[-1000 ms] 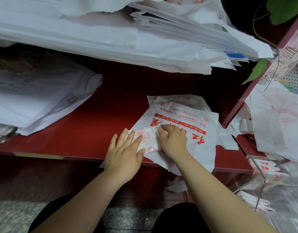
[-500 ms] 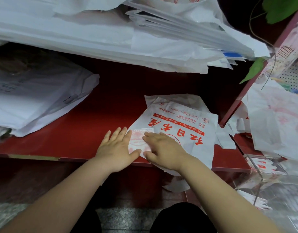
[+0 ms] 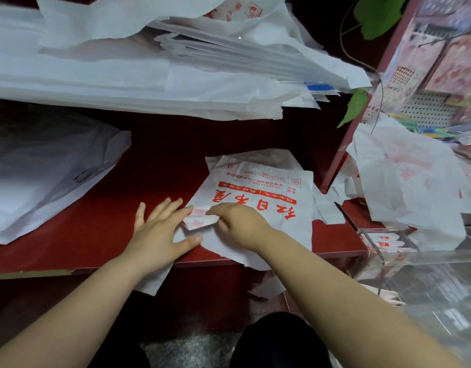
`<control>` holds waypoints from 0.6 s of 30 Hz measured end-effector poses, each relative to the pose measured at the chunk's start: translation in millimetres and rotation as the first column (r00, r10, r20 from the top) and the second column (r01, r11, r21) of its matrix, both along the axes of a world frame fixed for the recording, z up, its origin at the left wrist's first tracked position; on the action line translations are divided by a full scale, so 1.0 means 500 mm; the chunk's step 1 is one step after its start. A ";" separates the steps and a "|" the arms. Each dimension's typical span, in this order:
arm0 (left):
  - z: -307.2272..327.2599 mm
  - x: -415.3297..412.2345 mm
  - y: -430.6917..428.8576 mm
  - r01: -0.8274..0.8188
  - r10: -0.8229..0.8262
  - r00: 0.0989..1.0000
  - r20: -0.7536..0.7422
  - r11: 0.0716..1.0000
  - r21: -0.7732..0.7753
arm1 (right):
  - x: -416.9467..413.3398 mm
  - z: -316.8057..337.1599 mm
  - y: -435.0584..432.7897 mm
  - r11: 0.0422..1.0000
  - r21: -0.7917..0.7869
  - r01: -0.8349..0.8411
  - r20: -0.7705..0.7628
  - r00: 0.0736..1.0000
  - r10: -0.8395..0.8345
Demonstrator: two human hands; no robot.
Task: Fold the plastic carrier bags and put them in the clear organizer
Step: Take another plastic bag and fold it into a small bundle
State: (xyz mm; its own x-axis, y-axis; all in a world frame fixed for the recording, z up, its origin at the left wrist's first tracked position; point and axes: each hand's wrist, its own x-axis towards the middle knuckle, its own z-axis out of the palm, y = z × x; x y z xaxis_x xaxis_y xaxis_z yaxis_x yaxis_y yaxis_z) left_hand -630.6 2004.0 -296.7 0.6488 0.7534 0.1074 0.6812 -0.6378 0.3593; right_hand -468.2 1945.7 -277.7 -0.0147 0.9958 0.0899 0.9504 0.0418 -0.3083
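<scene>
A white plastic carrier bag [image 3: 263, 187] with red print lies flat on the red shelf [image 3: 160, 166], its near edge hanging over the front. My left hand [image 3: 160, 229] lies flat with straight fingers on the bag's near left corner. Just to its right, my right hand [image 3: 237, 224] pinches a small folded flap of the bag, lifted slightly off the surface. The clear organizer [image 3: 420, 264] stands at the lower right with several folded bags inside.
A thick stack of white bags [image 3: 154, 73] overhangs from the shelf above. Another pile of bags [image 3: 45, 176] lies at the left. Loose bags [image 3: 404, 181] drape at the right, behind a red upright post [image 3: 343, 155]. A green leaf [image 3: 355, 107] hangs down.
My right hand has gone from lying on the bag to pinching and lifting a folded flap at its near left corner. My left hand has slid slightly right and stays flat.
</scene>
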 end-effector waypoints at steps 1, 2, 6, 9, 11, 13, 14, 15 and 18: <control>0.003 0.000 0.001 0.003 -0.004 0.997 0.076 1.000 0.022 | 0.003 0.003 -0.004 0.999 0.030 0.016 -0.065 0.998 -0.014; 0.006 0.001 0.001 0.001 -0.009 0.989 0.148 0.999 0.051 | 0.006 0.006 -0.007 0.997 0.063 0.035 -0.115 0.993 -0.028; 0.030 0.013 0.008 -0.019 -0.036 0.951 0.308 0.985 0.174 | 0.013 0.027 -0.015 0.977 0.181 0.109 -0.308 0.950 -0.049; 0.052 0.026 0.007 -0.039 -0.055 0.926 0.374 0.970 0.241 | 0.014 0.049 -0.029 0.957 0.240 0.164 -0.455 0.890 -0.038; 0.077 0.033 -0.009 -0.065 -0.008 0.882 0.471 0.988 0.140 | 0.015 0.064 -0.041 0.933 0.280 0.228 -0.544 0.838 -0.041; 0.093 0.044 -0.026 -0.044 0.035 0.812 0.583 0.999 0.002 | 0.020 0.078 -0.056 0.897 0.295 0.330 -0.709 0.704 -0.026; 0.100 0.052 -0.037 -0.031 0.064 0.774 0.630 0.997 -0.064 | 0.025 0.082 -0.066 0.891 0.265 0.368 -0.816 0.578 0.004; 0.105 0.060 -0.050 -0.009 0.097 0.735 0.671 0.991 -0.134 | 0.030 0.084 -0.080 0.901 0.212 0.380 -0.905 0.423 0.035; 0.112 0.093 -0.095 0.129 0.168 0.630 0.758 0.940 -0.315 | 0.048 0.077 -0.125 0.951 0.109 0.290 -0.968 0.249 0.035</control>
